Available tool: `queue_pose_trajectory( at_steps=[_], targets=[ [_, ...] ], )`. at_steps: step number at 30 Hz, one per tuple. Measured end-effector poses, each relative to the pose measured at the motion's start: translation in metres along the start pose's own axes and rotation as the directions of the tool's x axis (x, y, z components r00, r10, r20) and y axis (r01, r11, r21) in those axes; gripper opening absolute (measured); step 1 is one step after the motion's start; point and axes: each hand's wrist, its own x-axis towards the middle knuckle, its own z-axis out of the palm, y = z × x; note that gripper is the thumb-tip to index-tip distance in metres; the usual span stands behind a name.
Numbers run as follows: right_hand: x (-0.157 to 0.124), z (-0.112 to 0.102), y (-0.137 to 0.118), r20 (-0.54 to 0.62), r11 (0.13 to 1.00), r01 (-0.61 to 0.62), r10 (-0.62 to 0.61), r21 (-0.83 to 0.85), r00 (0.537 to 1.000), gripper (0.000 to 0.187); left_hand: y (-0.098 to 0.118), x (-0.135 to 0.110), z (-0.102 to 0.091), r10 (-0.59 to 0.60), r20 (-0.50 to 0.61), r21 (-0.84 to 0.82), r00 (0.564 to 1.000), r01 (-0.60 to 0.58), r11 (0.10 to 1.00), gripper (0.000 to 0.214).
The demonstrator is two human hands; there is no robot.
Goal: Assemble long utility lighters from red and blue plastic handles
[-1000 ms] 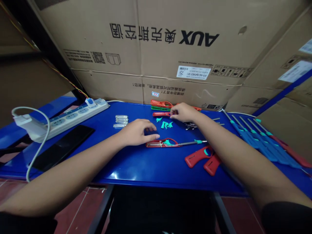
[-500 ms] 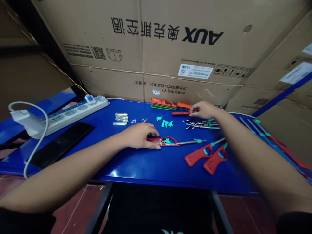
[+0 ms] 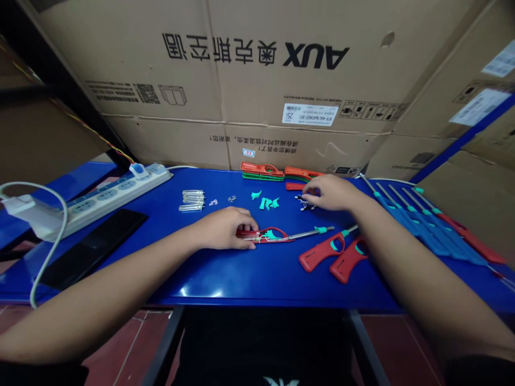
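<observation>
My left hand (image 3: 225,229) is closed around the rear of an opened red lighter shell (image 3: 286,239), steadying it on the table. Inside the shell are a green trigger (image 3: 272,234) and white wires; a metal tube (image 3: 308,232) with a green collar extends rightward from it. My right hand (image 3: 330,193) is curled low over small black-and-white wire ends (image 3: 306,206), its fingertips bent inward. What they grip, if anything, is hidden. Just behind those fingers is a red shell piece (image 3: 295,186). Two assembled red lighters (image 3: 322,252) lie beneath my right forearm.
Green triggers (image 3: 269,203), tiny metal pieces (image 3: 232,199) and clear tanks (image 3: 192,200) lie left of centre. Stacked shells (image 3: 262,170) stand by the cardboard (image 3: 257,96). Blue lighters (image 3: 426,225) lie right; a power strip (image 3: 116,195) and black phone (image 3: 94,241) lie left.
My right hand has come nearer to me, from the red shell piece to the wire ends. The left hand keeps its hold on the opened lighter shell. The view has shifted slightly.
</observation>
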Motion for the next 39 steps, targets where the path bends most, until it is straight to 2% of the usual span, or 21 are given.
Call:
queue_pose_trajectory(
  at_steps=[2, 5, 8, 10, 13, 16, 20, 26, 29, 32, 35, 37, 39],
  targets=[
    [-0.008, -0.001, -0.029, 0.03, 0.965, 0.246, -0.25, 0.086, 0.968, 0.03, 0.0, 0.001, 0.001, 0.001, -0.002, -0.001, 1.0, -0.001, 1.0, 0.039],
    [-0.018, -0.002, -0.06, 0.078, 0.927, 0.365, -0.372, 0.091, 0.925, 0.031, 0.0, 0.001, 0.001, -0.002, -0.001, 0.009, 1.0, 0.002, 1.0, 0.038],
    [-0.026, -0.003, -0.069, 0.112, 0.927, 0.365, -0.373, 0.086, 0.921, 0.02, 0.0, 0.0, 0.001, -0.004, -0.001, 0.017, 1.0, 0.004, 1.0, 0.036],
    [-0.029, -0.001, -0.07, 0.11, 0.918, 0.367, -0.384, 0.148, 0.917, 0.016, 0.0, -0.001, 0.002, -0.009, -0.001, 0.02, 1.0, 0.009, 1.0, 0.036],
    [-0.029, 0.007, -0.077, 0.057, 0.905, 0.347, -0.371, 0.244, 0.927, 0.017, 0.0, -0.001, 0.003, -0.008, -0.017, 0.021, 1.0, 0.008, 1.0, 0.036],
    [-0.026, 0.019, -0.093, 0.023, 0.936, 0.277, -0.289, 0.218, 0.957, 0.021, 0.003, 0.0, 0.005, -0.02, -0.038, 0.027, 0.999, 0.021, 0.999, 0.037],
    [-0.024, 0.027, -0.105, -0.008, 0.954, 0.227, -0.23, 0.196, 0.973, 0.023, 0.005, 0.001, 0.006, -0.046, -0.044, 0.014, 0.998, 0.046, 0.999, 0.039],
    [-0.029, 0.017, -0.089, -0.084, 0.913, 0.328, -0.317, 0.242, 0.945, 0.02, 0.002, 0.001, 0.008, -0.044, -0.064, -0.017, 0.997, 0.043, 0.999, 0.031],
    [-0.025, 0.015, -0.076, -0.169, 0.878, 0.359, -0.321, 0.316, 0.932, 0.023, 0.002, 0.001, 0.007, -0.039, -0.047, -0.019, 0.998, 0.038, 0.999, 0.027],
    [-0.015, 0.021, -0.068, -0.238, 0.909, 0.261, -0.188, 0.326, 0.953, 0.024, 0.003, 0.001, 0.006, -0.051, -0.044, -0.035, 0.998, 0.049, 0.998, 0.024],
    [-0.007, 0.028, -0.071, -0.203, 0.972, 0.13, -0.09, 0.194, 0.975, 0.023, 0.005, 0.001, 0.005, -0.045, -0.093, -0.065, 0.995, 0.039, 0.997, 0.022],
    [-0.008, 0.028, -0.077, -0.2, 0.98, 0.145, -0.116, 0.139, 0.973, 0.027, 0.007, 0.0, 0.003, -0.03, -0.129, -0.072, 0.991, 0.021, 0.997, 0.021],
    [-0.014, 0.026, -0.085, -0.198, 0.952, 0.244, -0.207, 0.184, 0.958, 0.03, 0.009, -0.001, 0.002, -0.018, -0.151, -0.067, 0.988, 0.008, 0.998, 0.02]
  ],
)
